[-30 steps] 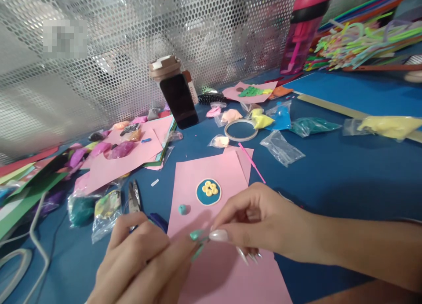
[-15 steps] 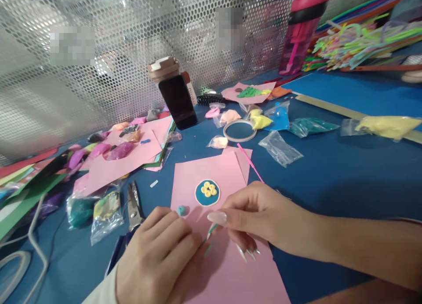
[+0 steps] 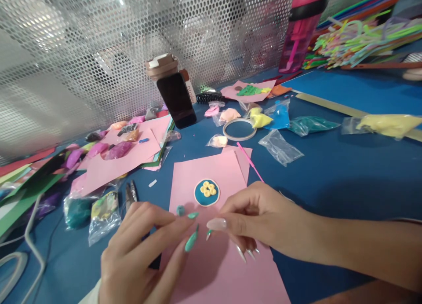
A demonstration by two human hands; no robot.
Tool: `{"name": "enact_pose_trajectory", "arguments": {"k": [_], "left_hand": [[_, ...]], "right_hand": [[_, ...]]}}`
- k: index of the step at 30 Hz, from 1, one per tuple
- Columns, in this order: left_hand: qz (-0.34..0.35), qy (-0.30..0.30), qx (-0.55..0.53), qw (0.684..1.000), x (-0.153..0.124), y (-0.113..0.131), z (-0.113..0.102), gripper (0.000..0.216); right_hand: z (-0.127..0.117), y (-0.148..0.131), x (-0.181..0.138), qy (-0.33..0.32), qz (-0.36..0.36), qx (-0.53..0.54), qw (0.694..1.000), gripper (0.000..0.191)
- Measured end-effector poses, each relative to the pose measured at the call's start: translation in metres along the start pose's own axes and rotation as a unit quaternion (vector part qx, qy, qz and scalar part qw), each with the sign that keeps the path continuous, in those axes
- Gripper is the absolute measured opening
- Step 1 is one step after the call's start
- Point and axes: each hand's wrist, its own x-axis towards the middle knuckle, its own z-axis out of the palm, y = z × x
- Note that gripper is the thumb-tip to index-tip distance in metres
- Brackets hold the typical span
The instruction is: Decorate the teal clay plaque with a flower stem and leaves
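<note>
My right hand (image 3: 260, 218) is pinched, thumb against fingertips, on a thin sliver of teal clay (image 3: 208, 234) just above the pink paper sheet (image 3: 211, 273). My left hand (image 3: 141, 253) reaches in from the lower left with its fingers stretched out, and the teal-painted nails almost touch the sliver; nothing shows in it. Just beyond the fingertips a small teal clay ball (image 3: 180, 210) rests on the paper. Further back on the same sheet lies a blue clay disc (image 3: 207, 192) topped with small yellow rings.
Scissors (image 3: 130, 193) and clay bags (image 3: 105, 209) lie left of the paper. A pink stick (image 3: 250, 161), tape ring (image 3: 240, 130) and more clay bags (image 3: 280, 146) sit behind. A phone (image 3: 176, 100) leans on a cup. A pink bottle (image 3: 301, 29) stands by the mesh wall.
My left hand lifted off the paper and opened from a curled, pressed-down pose to stretched fingers. The right hand stayed pinched in nearly the same place.
</note>
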Motion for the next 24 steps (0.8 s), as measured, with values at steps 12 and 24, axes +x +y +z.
{"name": "enact_pose_trajectory", "arguments": {"k": [12,24], "left_hand": [[-0.014,-0.081,-0.103,0.991,0.002,0.009,0.001,0.018],[-0.021,-0.045,-0.109,0.993,-0.002,0.014,0.006,0.020]], "right_hand": [[0.004,0.000,0.000,-0.072,0.032,0.016,0.997,0.032],[0.004,0.003,-0.001,-0.100,0.039,0.024,0.994,0.028]]}}
